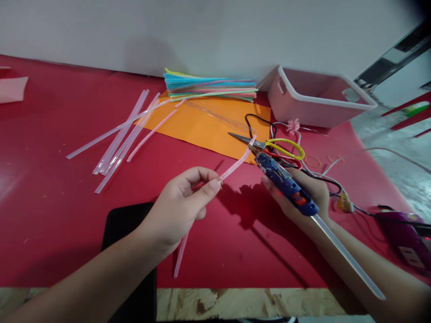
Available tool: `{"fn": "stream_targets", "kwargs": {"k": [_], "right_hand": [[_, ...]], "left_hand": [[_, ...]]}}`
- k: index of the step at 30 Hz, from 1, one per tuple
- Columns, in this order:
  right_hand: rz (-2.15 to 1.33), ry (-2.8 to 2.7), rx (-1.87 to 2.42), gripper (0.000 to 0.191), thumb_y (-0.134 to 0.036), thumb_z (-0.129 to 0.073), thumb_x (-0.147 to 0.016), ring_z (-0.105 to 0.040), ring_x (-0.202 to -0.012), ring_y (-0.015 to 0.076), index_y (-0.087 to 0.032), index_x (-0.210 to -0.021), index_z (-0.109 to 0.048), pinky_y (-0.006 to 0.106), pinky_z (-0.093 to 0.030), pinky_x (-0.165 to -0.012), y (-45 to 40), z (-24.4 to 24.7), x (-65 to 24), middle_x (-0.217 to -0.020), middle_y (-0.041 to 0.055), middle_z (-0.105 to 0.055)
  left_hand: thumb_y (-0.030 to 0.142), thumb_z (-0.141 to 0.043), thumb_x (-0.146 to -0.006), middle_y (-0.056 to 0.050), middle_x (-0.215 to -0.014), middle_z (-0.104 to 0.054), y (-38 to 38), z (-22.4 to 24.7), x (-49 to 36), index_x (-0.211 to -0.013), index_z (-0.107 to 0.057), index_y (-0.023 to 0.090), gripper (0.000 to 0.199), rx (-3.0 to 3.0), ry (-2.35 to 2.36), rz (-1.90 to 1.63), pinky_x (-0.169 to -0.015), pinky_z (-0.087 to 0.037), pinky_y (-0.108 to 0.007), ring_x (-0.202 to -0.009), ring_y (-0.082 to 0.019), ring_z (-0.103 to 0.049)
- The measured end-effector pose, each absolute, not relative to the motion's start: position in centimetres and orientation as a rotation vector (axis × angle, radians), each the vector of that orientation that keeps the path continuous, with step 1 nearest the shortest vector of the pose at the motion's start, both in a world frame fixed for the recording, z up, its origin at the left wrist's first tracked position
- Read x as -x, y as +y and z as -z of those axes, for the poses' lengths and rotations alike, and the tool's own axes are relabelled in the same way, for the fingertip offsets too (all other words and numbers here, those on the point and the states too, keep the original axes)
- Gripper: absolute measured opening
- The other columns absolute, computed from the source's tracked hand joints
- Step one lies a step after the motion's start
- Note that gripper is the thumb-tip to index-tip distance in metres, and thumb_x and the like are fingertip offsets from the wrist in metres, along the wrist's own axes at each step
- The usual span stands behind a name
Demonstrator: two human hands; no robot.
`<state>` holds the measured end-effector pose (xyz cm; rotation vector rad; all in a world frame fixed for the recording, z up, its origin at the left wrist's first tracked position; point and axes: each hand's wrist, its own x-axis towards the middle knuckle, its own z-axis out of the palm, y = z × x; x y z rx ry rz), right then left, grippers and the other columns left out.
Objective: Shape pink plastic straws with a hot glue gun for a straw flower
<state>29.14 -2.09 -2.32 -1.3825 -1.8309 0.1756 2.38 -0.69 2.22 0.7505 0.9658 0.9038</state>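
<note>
One pink flower (292, 126) looks finished; left hand (185, 199) pinches an unshaped pink strip (235, 167), right hand (315, 188) grips a glue gun (276, 172) near its far end.

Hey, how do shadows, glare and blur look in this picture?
In the head view, the blue plastic glue gun and right hand cast a dark shadow on the red tabletop, faint glare shows at left, and the purple plastic socket box looks soft.

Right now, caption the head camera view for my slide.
Left hand pinches a pink strip and right hand holds a blue glue gun close to it above a red tabletop.
</note>
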Motion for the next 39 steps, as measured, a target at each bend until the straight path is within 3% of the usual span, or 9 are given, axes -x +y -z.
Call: {"fn": "stream_targets", "kwargs": {"k": [8, 15, 21, 39], "right_hand": [[-0.162, -1.983, 1.235, 0.024, -0.019, -0.083, -0.077, -0.053, -0.051, 0.007, -0.016, -0.098, -0.073, 0.018, -0.044, -0.051, -2.05, 2.47, -30.0, -0.072, -0.003, -0.069], [-0.209, -2.012, 1.22, 0.009, -0.023, -0.073, -0.09, -0.061, -0.054, 0.0111, -0.021, -0.098, -0.075, 0.022, -0.048, -0.054, -2.27, 2.19, -29.57, -0.072, 0.0, -0.072], [-0.212, -2.038, 1.184, 0.011, -0.017, -0.067, -0.092, -0.068, -0.061, 0.0131, -0.021, -0.101, -0.072, 0.023, -0.054, -0.061, -2.42, 2.13, -29.33, -0.077, 0.0011, -0.074], [-0.241, -2.058, 1.152, 0.009, -0.018, -0.065, -0.094, -0.065, -0.06, 0.0155, -0.024, -0.099, -0.068, 0.027, -0.051, -0.057, -2.71, 2.35, -29.12, -0.073, 0.0012, -0.066]], "left_hand": [[0.023, -0.08, -0.085, 0.007, -0.063, -0.051, -0.81, -2.17, -2.12, -0.082, -0.068, 0.018, 0.013, -0.772, 0.967, -0.896, -0.043, -0.024, -0.014, -0.047, -0.003, -0.03], [0.025, -0.079, -0.086, 0.006, -0.064, -0.052, -0.7, -1.85, -2.09, -0.082, -0.069, 0.019, 0.013, -0.782, 0.972, -0.889, -0.043, -0.023, -0.015, -0.047, -0.003, -0.03], [0.026, -0.079, -0.088, 0.007, -0.064, -0.051, -0.78, -1.84, -1.91, -0.084, -0.069, 0.019, 0.012, -0.786, 0.957, -0.877, -0.043, -0.022, -0.015, -0.047, -0.003, -0.03], [0.024, -0.081, -0.084, 0.006, -0.064, -0.053, -0.75, -2.14, -2.12, -0.083, -0.069, 0.018, 0.013, -0.783, 0.967, -0.886, -0.043, -0.024, -0.014, -0.046, -0.002, -0.032]]}}
